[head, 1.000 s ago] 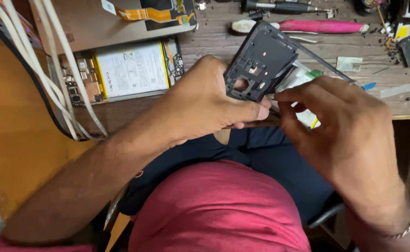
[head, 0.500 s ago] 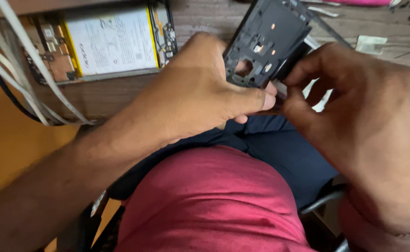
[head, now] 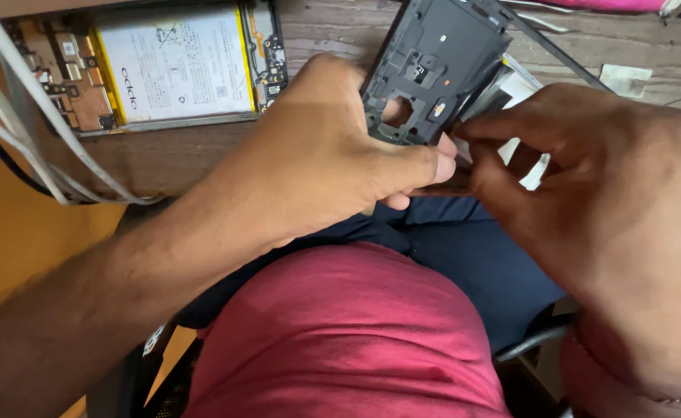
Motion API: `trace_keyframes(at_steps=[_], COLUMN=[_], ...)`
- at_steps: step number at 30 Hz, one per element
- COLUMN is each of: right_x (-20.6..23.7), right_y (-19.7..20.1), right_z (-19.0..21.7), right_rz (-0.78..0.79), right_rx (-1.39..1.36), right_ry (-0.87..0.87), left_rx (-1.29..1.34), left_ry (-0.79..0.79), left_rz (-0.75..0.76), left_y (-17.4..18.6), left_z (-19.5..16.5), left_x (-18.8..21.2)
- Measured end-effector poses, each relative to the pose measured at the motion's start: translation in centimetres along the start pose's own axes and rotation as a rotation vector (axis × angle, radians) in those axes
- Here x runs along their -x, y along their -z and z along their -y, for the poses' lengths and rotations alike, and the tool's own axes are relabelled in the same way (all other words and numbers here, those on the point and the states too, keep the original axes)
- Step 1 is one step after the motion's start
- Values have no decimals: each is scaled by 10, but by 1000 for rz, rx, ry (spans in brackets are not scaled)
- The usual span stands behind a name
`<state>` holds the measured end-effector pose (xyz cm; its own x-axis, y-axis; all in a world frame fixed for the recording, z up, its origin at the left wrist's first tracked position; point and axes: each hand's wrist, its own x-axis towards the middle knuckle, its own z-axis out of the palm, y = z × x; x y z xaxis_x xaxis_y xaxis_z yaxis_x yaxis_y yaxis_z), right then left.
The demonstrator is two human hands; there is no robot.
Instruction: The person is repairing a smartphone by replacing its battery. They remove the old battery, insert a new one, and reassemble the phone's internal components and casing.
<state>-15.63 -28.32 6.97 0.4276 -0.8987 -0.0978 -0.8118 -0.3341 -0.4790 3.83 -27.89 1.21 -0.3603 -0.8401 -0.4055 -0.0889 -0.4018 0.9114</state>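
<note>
Both hands pinch things: left hand (head: 317,162) holds the dark grey plastic phone frame (head: 433,70) with holes, right hand (head: 611,209) grips its shiny edge, near an open phone's white yellow-edged battery (head: 171,63).

You have one view only, from the camera on your head. It looks steeply down and a little forward, over your red shirt (head: 340,333) and lap, to the near edge of the wooden table (head: 201,151). The camera is very near: your left hand (head: 317,155) and your right hand (head: 611,209) fill the middle of the picture, close below the lens. Of the table you see only the strip along its near edge, at the top of the picture. The far side of the table is outside the picture. No second view shares this scene.
</note>
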Motion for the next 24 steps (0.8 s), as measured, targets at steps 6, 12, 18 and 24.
trace_keyframes(at_steps=[6, 12, 18, 24], right_x=[0, 2, -5, -7], right_y=[0, 3, 8, 24], right_z=[-4, -13, -11, 0], right_rz=[17, 31, 17, -85], right_rx=[96, 69, 138, 53], right_ry=[10, 24, 116, 40], left_rx=[43, 58, 64, 121], left_ry=[30, 61, 69, 76], left_rz=[-3, -16, 6, 5], left_y=[-1, -1, -1, -2], left_z=[1, -3, -6, -8], left_x=[0, 0, 0, 0])
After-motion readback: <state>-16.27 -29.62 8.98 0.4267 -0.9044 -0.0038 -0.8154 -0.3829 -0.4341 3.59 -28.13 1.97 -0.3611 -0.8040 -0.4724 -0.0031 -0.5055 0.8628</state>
